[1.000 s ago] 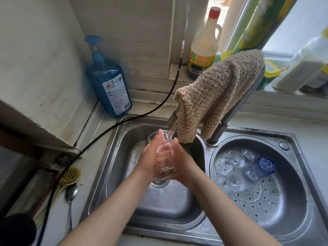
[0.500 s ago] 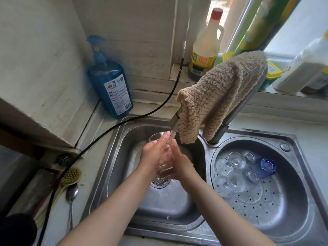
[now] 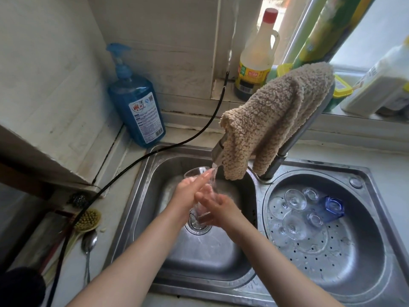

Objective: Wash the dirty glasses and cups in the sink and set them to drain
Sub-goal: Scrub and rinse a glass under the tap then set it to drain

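At 9 o'clock on the pale counter (image 3: 124,156): yellow-bristled scrub brush (image 3: 88,219), a metal spoon (image 3: 89,239) just below it, a dark steel-wool pad (image 3: 77,199) above it. Thin black cable (image 3: 141,160) runs from 7 o'clock up across the sink corner to the wall at 12. Blue pump bottle of dish liquid with a white label (image 3: 137,105) stands at 11 o'clock against the wall. Stainless double sink, left basin (image 3: 150,187) near centre: left hand (image 3: 189,191) lies flat along the near-left side of a clear drinking glass (image 3: 202,208), fingers straight, fingertips up by the rim, so not curled round it. Right hand (image 3: 218,209) wraps the glass low on its right side, fingers curled round it, gripping. Glass sits tilted between both hands over the round drain strainer (image 3: 198,226), mouth toward 12 o'clock, under a thin water stream (image 3: 214,176) from the grey faucet spout (image 3: 218,152). A beige looped-pile cloth (image 3: 272,116) drapes over the faucet neck at 1 o'clock. Behind it on the sill: red-capped pale bottle with a yellow label (image 3: 256,56). Right basin at 3 o'clock holds a perforated steel drain tray (image 3: 345,251); on it lie clear stemmed glasses (image 3: 295,200) clustered at its upper left, with a blue glass cup (image 3: 333,207) just beside them on their right. White plastic jug (image 3: 380,83) on the sill at 2 o'clock.
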Demonstrator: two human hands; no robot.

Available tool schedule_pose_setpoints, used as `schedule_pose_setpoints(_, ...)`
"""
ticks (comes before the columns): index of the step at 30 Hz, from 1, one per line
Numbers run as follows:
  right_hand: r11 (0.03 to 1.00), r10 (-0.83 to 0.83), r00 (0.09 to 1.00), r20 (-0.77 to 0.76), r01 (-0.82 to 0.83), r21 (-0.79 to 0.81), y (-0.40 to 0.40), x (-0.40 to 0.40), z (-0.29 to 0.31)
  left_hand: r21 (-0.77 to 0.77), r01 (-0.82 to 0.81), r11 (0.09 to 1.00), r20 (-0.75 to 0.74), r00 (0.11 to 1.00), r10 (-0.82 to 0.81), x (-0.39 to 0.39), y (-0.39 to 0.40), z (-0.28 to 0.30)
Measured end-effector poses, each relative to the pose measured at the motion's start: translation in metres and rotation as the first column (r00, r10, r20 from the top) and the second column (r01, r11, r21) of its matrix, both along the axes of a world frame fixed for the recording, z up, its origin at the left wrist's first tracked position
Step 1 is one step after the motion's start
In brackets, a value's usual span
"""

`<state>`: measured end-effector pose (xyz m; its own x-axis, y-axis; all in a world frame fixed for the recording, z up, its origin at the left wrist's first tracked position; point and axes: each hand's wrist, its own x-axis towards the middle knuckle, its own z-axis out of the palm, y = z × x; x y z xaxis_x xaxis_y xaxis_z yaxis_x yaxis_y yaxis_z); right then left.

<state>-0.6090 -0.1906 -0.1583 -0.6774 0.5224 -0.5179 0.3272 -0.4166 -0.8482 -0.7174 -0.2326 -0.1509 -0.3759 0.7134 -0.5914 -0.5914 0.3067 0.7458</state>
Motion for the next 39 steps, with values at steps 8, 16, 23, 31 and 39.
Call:
schedule_pose_setpoints(8,0.86,-0.092,0.968,-0.235,-0.042,-0.509,0.007,0.011,0.0,0.099,0.13,0.987,0.145,0.979,-0.143,-0.003,-0.005,-0.007)
schedule_pose_setpoints(16,0.821,-0.101,0.991,0.085,0.035,0.571,0.017,0.043,-0.011,-0.038,0.207,0.978,-0.63,0.755,-0.184,0.002,-0.014,-0.023)
schedule_pose_setpoints(23,0.234,0.208,0.966,0.153,-0.201,0.951,0.013,0.034,0.022,-0.097,0.217,0.971,-0.774,0.597,-0.21,0.0,-0.011,-0.02)
schedule_pose_setpoints(31,-0.322,0.341,0.492,0.801,-0.74,0.591,0.043,0.0,0.026,-0.331,0.373,0.867,-0.88,0.21,-0.427,-0.006,-0.008,-0.007)
schedule_pose_setpoints(39,-0.029,0.448,0.253,0.857,-0.955,0.297,0.042,-0.032,0.033,-0.432,0.347,0.833,-0.877,0.053,-0.477,-0.009,-0.004,-0.013)
